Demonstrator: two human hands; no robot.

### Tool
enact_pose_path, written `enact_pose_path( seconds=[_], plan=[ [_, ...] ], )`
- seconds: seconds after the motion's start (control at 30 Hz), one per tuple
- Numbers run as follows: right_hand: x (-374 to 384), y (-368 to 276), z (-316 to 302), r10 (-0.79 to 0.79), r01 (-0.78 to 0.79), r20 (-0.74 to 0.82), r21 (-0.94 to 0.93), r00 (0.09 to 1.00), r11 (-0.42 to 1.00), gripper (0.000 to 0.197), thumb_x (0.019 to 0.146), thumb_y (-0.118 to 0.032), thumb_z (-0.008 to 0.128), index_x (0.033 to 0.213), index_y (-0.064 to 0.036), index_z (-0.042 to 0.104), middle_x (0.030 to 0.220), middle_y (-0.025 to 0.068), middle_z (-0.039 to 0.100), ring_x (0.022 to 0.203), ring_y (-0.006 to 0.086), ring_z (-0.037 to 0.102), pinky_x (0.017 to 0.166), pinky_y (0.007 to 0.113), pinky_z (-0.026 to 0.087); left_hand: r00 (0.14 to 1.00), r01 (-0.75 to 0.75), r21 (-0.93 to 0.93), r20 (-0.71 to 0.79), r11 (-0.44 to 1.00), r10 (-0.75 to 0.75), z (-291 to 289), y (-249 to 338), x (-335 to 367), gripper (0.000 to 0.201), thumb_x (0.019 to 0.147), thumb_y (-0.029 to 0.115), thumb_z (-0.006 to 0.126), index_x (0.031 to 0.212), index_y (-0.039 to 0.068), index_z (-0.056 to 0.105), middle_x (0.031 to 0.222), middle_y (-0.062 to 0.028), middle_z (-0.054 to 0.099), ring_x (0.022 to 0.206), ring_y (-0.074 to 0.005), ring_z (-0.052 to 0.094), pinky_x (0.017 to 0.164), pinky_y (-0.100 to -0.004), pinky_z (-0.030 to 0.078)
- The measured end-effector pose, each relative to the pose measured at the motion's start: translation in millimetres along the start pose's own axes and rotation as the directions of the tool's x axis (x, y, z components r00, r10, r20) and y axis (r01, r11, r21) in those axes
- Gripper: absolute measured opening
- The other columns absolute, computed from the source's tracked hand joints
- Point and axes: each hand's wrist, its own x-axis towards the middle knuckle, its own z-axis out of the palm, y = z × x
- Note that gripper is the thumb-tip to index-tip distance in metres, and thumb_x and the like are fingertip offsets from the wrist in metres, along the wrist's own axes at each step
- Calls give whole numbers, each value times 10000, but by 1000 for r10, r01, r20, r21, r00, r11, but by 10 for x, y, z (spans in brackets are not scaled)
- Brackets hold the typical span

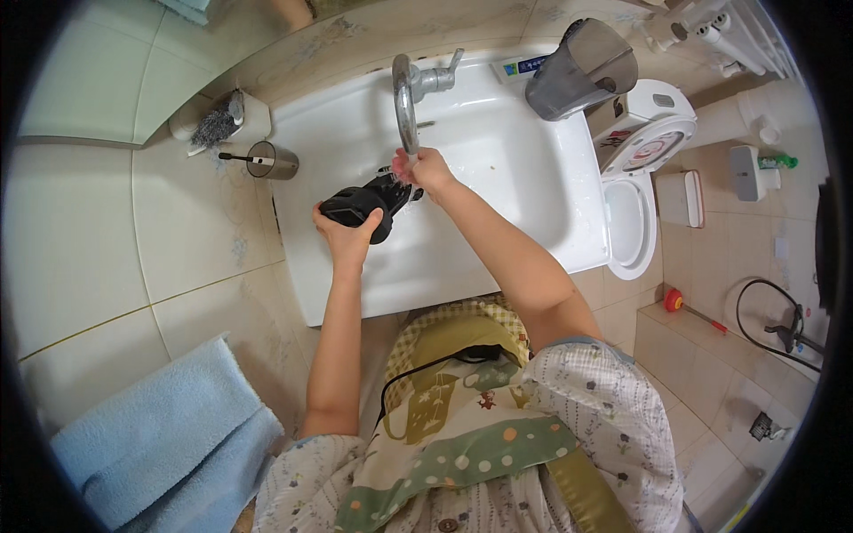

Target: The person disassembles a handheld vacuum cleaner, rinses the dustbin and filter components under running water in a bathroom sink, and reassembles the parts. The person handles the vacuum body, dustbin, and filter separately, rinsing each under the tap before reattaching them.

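Over the white sink (pixel 524 178), my left hand (pixel 348 240) grips a black plastic object with a rounded, wide end (pixel 357 206), thumb on its near side. The exact kind of the object is unclear. Its narrower, ridged end points right, beneath the curved metal faucet (pixel 404 102). My right hand (pixel 432 171) is closed on a small pink cloth-like piece (pixel 402 166) right at the spout, against the narrow end of the black object. Water seems to splash there. The fingertips of my right hand are partly hidden.
On the left ledge stands a cup with a toothbrush (pixel 274 162), beside a grey bristly brush (pixel 213 127). A grey translucent pitcher (pixel 582 75) and a toothpaste box (pixel 520 67) sit at the back right. Right of the sink is a toilet (pixel 633 226). A blue towel (pixel 169 426) hangs lower left.
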Motion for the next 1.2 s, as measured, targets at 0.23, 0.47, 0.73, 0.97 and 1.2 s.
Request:
enact_pose_path(
  seconds=[0.23, 0.47, 0.73, 0.97, 1.2],
  plan=[
    [-355, 50, -395, -310, 321, 116, -545, 944, 775, 190, 919, -154, 512, 945, -37, 660, 831, 73, 681, 779, 211, 637, 725, 338, 486, 975, 172, -358, 198, 918, -106, 231, -180, 100, 1114, 640, 206, 851, 1408, -8, 74, 1350, -184, 306, 1239, -283, 402, 1003, -383, 396],
    [-533, -48, -572, -262, 294, 136, -520, 955, 802, 172, 904, -94, 537, 1003, -46, 668, 908, 81, 691, 862, 212, 650, 797, 312, 498, 943, 131, -419, 331, 899, 17, 378, -72, 159, 1055, 699, 189, 811, 1421, 91, 48, 1332, -171, 354, 1163, -300, 488, 851, -444, 516],
    [-599, -255, -687, -483, 390, 136, -786, 865, 479, 249, 764, -127, 707, 1005, -90, 662, 953, 92, 667, 965, 255, 628, 845, 337, 492, 907, 237, -421, 419, 875, -44, 222, 46, 96, 1127, 632, 191, 845, 1438, 87, 64, 1404, -178, 273, 1286, -329, 353, 1039, -442, 364],
    [-253, -331, -593, -294, 584, 558, -812, 776, 3, 455, 649, -316, 801, 1027, -128, 632, 966, 74, 658, 938, 307, 620, 843, 410, 484, 864, -3, -314, 477, 949, 160, 104, 296, 22, 1118, 612, 211, 846, 1433, 86, 98, 1358, -171, 317, 1253, -329, 383, 967, -448, 441],
    [-41, -286, -725, -249, 749, 730, -662, 636, -28, 401, 702, -223, 720, 1072, -126, 599, 875, 130, 663, 875, 327, 635, 783, 414, 494, 883, 64, -292, 463, 954, 82, 12, 193, 166, 1098, 590, 222, 840, 1431, 116, 141, 1354, -174, 330, 1225, -329, 409, 934, -445, 469]
  ],
)
